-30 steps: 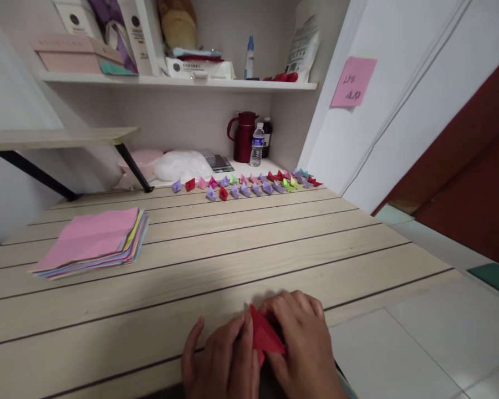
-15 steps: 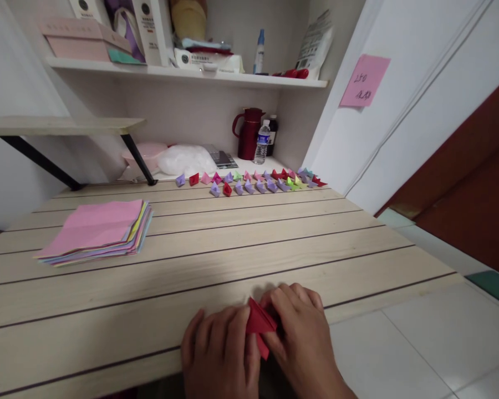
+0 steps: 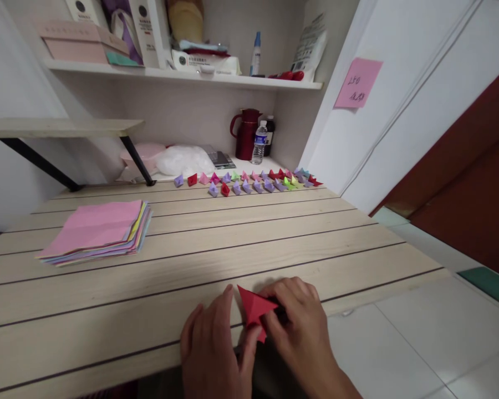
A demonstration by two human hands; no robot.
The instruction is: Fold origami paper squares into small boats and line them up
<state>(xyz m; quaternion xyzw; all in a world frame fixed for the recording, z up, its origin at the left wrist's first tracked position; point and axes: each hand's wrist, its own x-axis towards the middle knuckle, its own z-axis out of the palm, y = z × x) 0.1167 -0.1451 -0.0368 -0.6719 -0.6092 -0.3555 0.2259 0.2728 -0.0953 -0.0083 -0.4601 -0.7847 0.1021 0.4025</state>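
A piece of red folded paper (image 3: 254, 306), with a pointed top and a smaller flap below, is at the front edge of the table. My right hand (image 3: 300, 327) pinches its right side between thumb and curled fingers. On the other side, my left hand (image 3: 216, 343) has its thumb against the paper's lower part. The left index finger is stretched upward, apart from the paper, with a gap between it and the thumb. The undersides of the fingers are hidden.
Several small folded paper boats (image 3: 247, 187) stand in rows at the table's far edge. A stack of coloured paper sheets (image 3: 103, 224) lies at the left. Behind are a dark red jug (image 3: 247, 136), a water bottle (image 3: 259, 144) and a plastic bag (image 3: 185, 160).
My left index finger has lifted off the red paper and straightened. The paper has turned and spread wider, its tip now further up and left, while my right hand keeps hold.
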